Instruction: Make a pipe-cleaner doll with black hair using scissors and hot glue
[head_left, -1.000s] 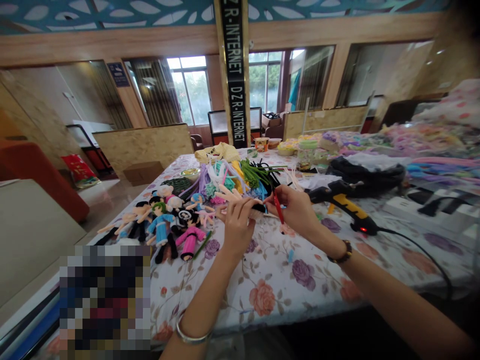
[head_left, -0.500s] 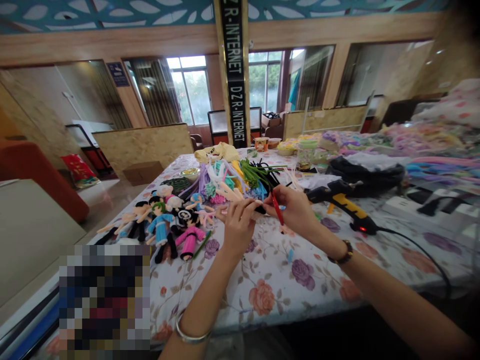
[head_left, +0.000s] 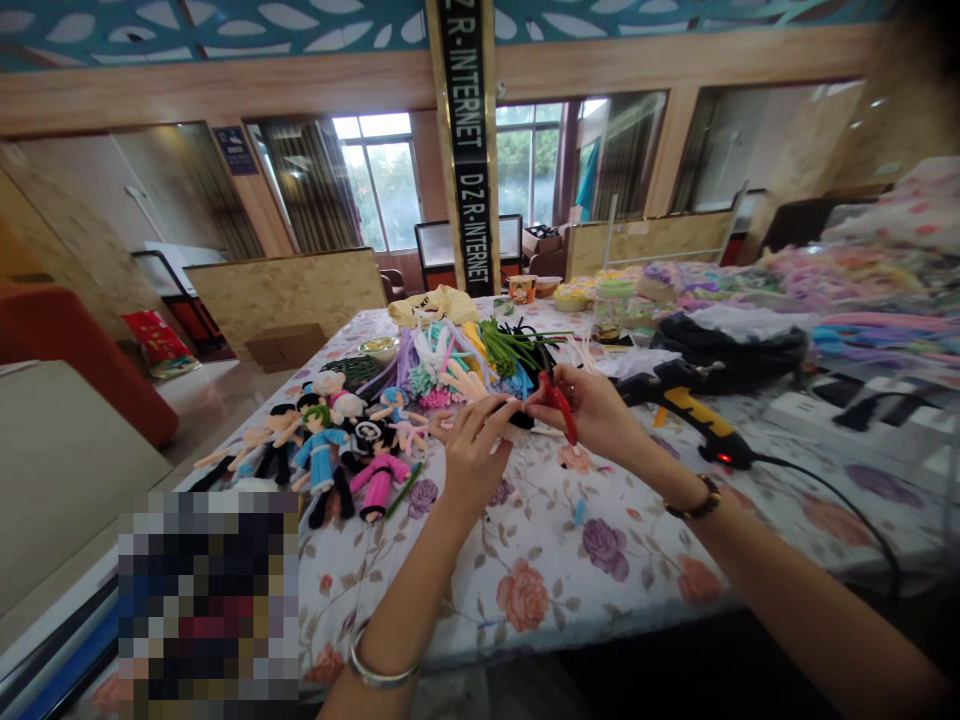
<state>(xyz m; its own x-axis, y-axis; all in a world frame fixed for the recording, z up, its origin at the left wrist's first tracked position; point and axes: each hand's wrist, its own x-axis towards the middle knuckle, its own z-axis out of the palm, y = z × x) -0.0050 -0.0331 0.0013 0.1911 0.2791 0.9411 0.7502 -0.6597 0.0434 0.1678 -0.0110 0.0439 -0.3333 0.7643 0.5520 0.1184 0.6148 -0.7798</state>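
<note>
My left hand [head_left: 472, 447] is raised over the floral tablecloth [head_left: 555, 560], fingers pinched on a small dark fuzzy piece [head_left: 520, 416] that looks like a bit of pipe cleaner. My right hand [head_left: 592, 408] meets it from the right and grips red-handled scissors [head_left: 561, 405], their handle pointing down toward me. Both hands hover just in front of a heap of coloured pipe cleaners [head_left: 480, 358]. What the blades touch is hidden by my fingers.
Several small pipe-cleaner dolls [head_left: 330, 450] lie to the left. A yellow and black glue gun [head_left: 686, 405] rests at the right, its cord trailing off the edge. Bags and pastel craft bundles [head_left: 750, 300] crowd the far right. Jars and cups [head_left: 611, 300] stand at the back.
Both hands rose slightly and drifted away from me toward the pile. The scissors handle tilted and moved a little right. The left fingers stay pinched on the dark piece.
</note>
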